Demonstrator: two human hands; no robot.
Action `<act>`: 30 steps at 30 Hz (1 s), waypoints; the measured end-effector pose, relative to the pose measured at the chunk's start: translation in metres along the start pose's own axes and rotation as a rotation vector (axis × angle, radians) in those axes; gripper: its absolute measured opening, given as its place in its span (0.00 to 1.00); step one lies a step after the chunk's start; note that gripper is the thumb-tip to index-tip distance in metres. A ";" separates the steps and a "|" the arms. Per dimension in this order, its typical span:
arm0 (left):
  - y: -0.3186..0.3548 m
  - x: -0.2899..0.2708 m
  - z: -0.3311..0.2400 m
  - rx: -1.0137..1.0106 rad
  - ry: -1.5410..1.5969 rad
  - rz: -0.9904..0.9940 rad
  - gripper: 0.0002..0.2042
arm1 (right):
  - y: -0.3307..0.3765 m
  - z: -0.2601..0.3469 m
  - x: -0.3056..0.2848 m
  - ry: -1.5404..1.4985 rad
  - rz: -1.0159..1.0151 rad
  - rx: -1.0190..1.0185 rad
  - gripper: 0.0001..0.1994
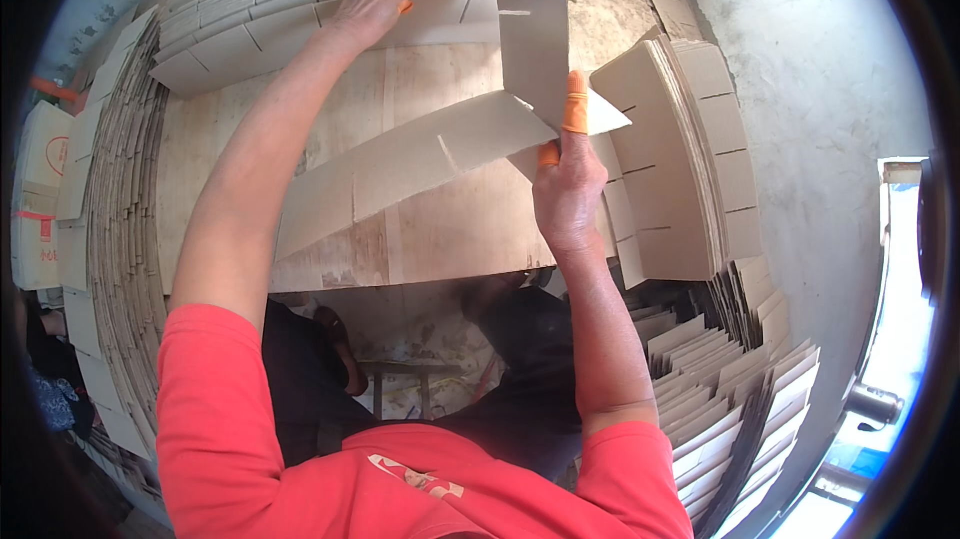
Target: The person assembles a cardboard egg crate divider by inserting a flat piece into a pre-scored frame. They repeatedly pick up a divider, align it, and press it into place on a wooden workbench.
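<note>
**Right hand grips slotted cardboard strips; left hand at the far stack**

The right hand's (572, 184) fingers, some in orange finger cots (576, 109), are closed on slotted cardboard strips where they meet, just right of centre. One strip (534, 34) points toward 12 o'clock; another (420, 152) slants toward 8 o'clock over the plywood tabletop (450, 234). Whether their slots are interlocked cannot be told.

At 11 o'clock the left hand (372, 14) has its fingers bent at the far strip stack (235, 44); whether they pinch a strip cannot be told.

Farther out, a tall strip stack (125, 179) lines 9 o'clock, with a printed carton (40, 194) beyond it. Wide slotted sheets (645, 154) lean at 2 o'clock, and rows of thin cardboard pieces (700, 389) fan out at 4 o'clock.

The step in hand looks like handling strips at the right while reaching to the stack. The next move seems to call for separating a single strip cleanly, with the right grip kept steady so the slots stay aligned.
</note>
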State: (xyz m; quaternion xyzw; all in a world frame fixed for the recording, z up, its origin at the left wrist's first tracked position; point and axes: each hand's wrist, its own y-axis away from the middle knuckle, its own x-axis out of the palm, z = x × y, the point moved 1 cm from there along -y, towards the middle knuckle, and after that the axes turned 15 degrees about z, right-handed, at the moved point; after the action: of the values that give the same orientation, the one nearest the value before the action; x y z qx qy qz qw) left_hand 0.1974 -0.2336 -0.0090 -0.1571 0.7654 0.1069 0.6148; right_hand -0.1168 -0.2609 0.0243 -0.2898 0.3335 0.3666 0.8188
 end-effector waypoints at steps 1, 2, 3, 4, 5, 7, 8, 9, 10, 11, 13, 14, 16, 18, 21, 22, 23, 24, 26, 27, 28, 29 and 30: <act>0.003 -0.001 -0.001 0.004 0.057 -0.010 0.10 | 0.000 0.002 -0.001 0.008 -0.001 -0.009 0.42; 0.006 -0.003 -0.004 0.034 0.047 -0.030 0.10 | 0.001 0.004 -0.001 0.015 -0.001 -0.016 0.42; 0.008 -0.005 -0.006 0.063 0.036 -0.050 0.09 | 0.001 0.003 -0.001 0.018 -0.013 -0.028 0.42; 0.011 -0.007 -0.010 0.093 0.026 -0.070 0.08 | 0.001 0.002 -0.001 0.020 -0.024 -0.038 0.42; 0.014 -0.007 -0.013 0.148 0.019 -0.097 0.06 | 0.000 0.002 0.000 0.020 -0.035 -0.053 0.42; 0.019 -0.008 -0.022 0.258 0.007 -0.150 0.03 | 0.001 0.002 -0.001 0.012 -0.014 -0.040 0.42; 0.022 -0.009 -0.027 0.281 0.003 -0.158 0.02 | 0.002 0.001 -0.001 0.010 -0.004 -0.033 0.42; 0.026 -0.011 -0.032 0.305 0.000 -0.165 0.02 | 0.002 0.001 -0.001 0.020 -0.030 -0.055 0.42; 0.028 -0.013 -0.035 0.329 -0.003 -0.172 0.01 | 0.002 0.001 -0.001 0.031 -0.056 -0.077 0.42; 0.029 -0.013 -0.035 0.322 -0.005 -0.176 0.02 | 0.003 0.002 -0.002 0.040 -0.082 -0.101 0.42; 0.030 -0.010 -0.033 0.310 -0.007 -0.182 0.05 | 0.005 0.000 -0.004 0.032 -0.066 -0.076 0.42; 0.031 -0.008 -0.032 0.310 -0.005 -0.183 0.05 | 0.006 0.000 -0.005 0.027 -0.057 -0.064 0.42; 0.031 -0.005 -0.029 0.309 0.000 -0.187 0.05 | 0.008 0.003 -0.007 0.032 -0.011 -0.094 0.43; 0.034 -0.005 -0.033 0.316 0.019 -0.172 0.05 | 0.009 0.005 -0.010 0.032 -0.007 -0.087 0.43; 0.041 -0.008 -0.044 0.336 0.030 -0.165 0.05 | 0.012 0.005 -0.012 0.020 -0.055 -0.062 0.42; 0.042 -0.010 -0.047 0.344 0.031 -0.165 0.05 | 0.012 0.005 -0.013 0.019 -0.071 -0.077 0.42; 0.043 -0.010 -0.046 0.347 0.035 -0.174 0.05 | 0.012 0.005 -0.013 0.016 -0.084 -0.095 0.41; 0.043 -0.008 -0.045 0.351 0.038 -0.182 0.05 | 0.013 0.006 -0.013 0.018 -0.044 -0.085 0.42; 0.043 -0.006 -0.045 0.362 0.044 -0.195 0.05 | 0.016 0.008 -0.014 0.025 0.033 -0.062 0.42; 0.043 -0.005 -0.045 0.369 0.047 -0.199 0.05 | 0.016 0.008 -0.015 0.016 0.035 -0.054 0.42; 0.043 -0.005 -0.045 0.375 0.048 -0.203 0.05 | 0.017 0.008 -0.015 0.006 0.037 -0.047 0.41; 0.045 -0.007 -0.049 0.380 0.054 -0.202 0.05 | 0.017 0.007 -0.014 -0.005 0.040 -0.037 0.41; 0.048 -0.009 -0.053 0.384 0.060 -0.202 0.05 | 0.017 0.006 -0.014 -0.003 0.045 -0.036 0.41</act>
State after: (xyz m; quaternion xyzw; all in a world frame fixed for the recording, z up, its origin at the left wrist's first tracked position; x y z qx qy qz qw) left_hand 0.1325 -0.2068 0.0098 -0.1163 0.7701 -0.1078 0.6179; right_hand -0.1356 -0.2528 0.0345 -0.2963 0.3322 0.3912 0.8055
